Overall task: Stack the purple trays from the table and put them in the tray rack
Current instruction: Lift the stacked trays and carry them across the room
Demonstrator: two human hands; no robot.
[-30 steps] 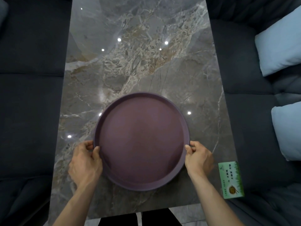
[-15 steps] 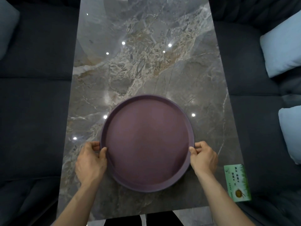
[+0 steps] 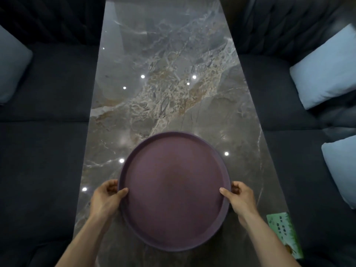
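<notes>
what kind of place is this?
Probably a restaurant or lounge booth: a long marble table runs between dark sofas with pale blue cushions, and a green card lies at the table's edge.

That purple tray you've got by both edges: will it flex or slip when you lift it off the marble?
The purple tray looks rigid: its round rim shows no sag between the left hand and right hand. Probably light, since thumbs over the rim seem enough. The glossy table suggests it would slide easily if pushed.
</notes>
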